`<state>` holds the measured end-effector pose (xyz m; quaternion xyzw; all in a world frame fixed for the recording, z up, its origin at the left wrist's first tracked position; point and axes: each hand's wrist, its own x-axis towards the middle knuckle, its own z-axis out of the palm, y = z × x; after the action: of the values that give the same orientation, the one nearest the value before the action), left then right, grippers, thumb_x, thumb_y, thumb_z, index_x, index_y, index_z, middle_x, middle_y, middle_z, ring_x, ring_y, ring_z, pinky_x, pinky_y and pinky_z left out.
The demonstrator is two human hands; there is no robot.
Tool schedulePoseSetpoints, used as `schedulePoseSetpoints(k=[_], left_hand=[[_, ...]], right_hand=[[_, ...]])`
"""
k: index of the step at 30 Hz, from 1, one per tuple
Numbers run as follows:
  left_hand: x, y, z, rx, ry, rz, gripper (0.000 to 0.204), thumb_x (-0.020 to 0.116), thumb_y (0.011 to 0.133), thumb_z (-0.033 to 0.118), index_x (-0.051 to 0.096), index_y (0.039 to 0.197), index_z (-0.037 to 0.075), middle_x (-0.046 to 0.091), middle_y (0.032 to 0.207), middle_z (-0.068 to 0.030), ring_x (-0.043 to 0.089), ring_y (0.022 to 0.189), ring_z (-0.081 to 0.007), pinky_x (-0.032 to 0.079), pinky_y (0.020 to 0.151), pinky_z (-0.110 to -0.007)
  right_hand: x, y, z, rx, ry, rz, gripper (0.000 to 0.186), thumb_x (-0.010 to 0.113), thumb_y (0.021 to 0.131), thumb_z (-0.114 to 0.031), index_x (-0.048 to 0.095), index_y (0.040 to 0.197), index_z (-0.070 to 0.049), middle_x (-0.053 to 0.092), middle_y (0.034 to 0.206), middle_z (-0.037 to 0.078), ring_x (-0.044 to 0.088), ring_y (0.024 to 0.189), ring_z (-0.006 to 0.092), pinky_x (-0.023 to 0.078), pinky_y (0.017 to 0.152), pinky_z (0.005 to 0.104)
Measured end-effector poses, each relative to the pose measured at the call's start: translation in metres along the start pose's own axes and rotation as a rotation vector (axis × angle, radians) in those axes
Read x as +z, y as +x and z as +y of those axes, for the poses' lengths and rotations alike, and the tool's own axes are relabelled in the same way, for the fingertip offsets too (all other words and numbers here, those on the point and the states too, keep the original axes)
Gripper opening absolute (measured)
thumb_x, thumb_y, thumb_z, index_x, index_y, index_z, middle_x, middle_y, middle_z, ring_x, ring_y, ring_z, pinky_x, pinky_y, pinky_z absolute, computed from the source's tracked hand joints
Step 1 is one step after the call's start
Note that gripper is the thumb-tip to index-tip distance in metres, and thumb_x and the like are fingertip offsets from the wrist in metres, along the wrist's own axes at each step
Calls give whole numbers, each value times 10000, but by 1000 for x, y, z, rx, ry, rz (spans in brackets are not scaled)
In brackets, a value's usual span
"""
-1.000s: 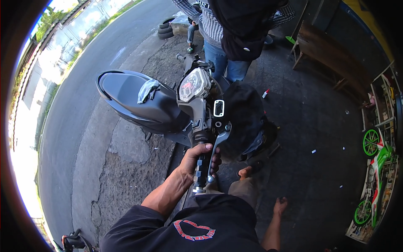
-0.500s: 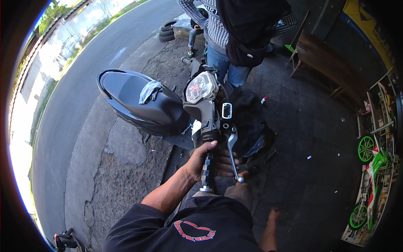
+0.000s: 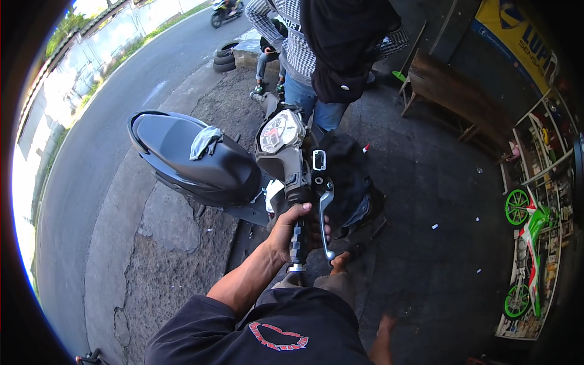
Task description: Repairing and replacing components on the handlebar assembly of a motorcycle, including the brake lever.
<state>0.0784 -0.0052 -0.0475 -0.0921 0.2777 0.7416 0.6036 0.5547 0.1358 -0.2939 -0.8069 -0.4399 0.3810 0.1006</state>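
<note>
My left hand (image 3: 289,226) is wrapped round the black handlebar grip (image 3: 297,248), its thumb on top and fingertips showing behind the silver brake lever (image 3: 326,219). Above the hand are the scooter's clear instrument cluster (image 3: 277,131) and a white-rimmed reservoir cap (image 3: 319,160). The scooter's dark seat (image 3: 176,146) lies to the left with a light cloth (image 3: 204,143) on it. My right hand (image 3: 386,320) hangs low beside my body at the lower right, blurred, its fingers too smeared to read.
A standing person (image 3: 316,73) is just beyond the handlebar; another sits behind (image 3: 266,55). Tyres (image 3: 224,61) are stacked by the road, where a motorbike (image 3: 225,12) passes. A wooden bench (image 3: 450,97), green-wheeled bike display (image 3: 526,255) and dark bag (image 3: 359,176) are rightward.
My left fingers, spread beside the grip half a second ago, are curled round it again. A motorbike has appeared on the road. The view has shifted slightly.
</note>
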Motion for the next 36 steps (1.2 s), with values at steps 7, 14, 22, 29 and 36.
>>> schedulePoseSetpoints(k=[7, 14, 22, 29, 36], left_hand=[[-7, 4, 1, 1, -98, 20, 392, 704, 821, 318, 595, 987, -20, 638, 857, -141, 633, 719, -249, 532, 661, -407], [-3, 0, 6, 121, 154, 210, 478, 679, 829, 417, 643, 995, -29, 618, 699, -106, 596, 572, -220, 517, 552, -326], [25, 24, -36, 13, 394, 150, 777, 504, 870, 610, 502, 1326, -20, 569, 1261, -194, 529, 1139, -302, 407, 976, -504], [-15, 69, -126, 47, 653, 244, 693, 533, 893, 558, 492, 1375, 63, 519, 1354, -171, 432, 1257, -215, 301, 1045, -574], [-68, 107, -274, 140, 905, 389, 629, 562, 915, 506, 481, 1424, 145, 470, 1448, -148, 336, 1376, -129, 194, 1114, -643]], right_hand=[[-1, 7, 45, -63, 129, 179, 483, 614, 849, -135, 538, 1277, 75, 613, 1237, 213, 604, 1122, 308, 440, 972, 394], [-21, -20, 85, 89, -2, 112, 233, 594, 775, -99, 684, 930, 51, 709, 909, 146, 662, 879, 241, 500, 777, 368], [-27, -19, 160, 219, -88, 282, 354, 636, 738, -310, 705, 935, -24, 678, 993, 247, 648, 978, 415, 518, 825, 463], [-89, -48, 240, 347, -7, 89, 422, 652, 768, -413, 726, 960, -45, 688, 1063, 216, 652, 1035, 380, 527, 884, 421], [-172, -47, 441, 430, -315, -5, 339, 577, 813, -232, 706, 1056, -35, 675, 1115, 215, 673, 996, 371, 548, 850, 445]])
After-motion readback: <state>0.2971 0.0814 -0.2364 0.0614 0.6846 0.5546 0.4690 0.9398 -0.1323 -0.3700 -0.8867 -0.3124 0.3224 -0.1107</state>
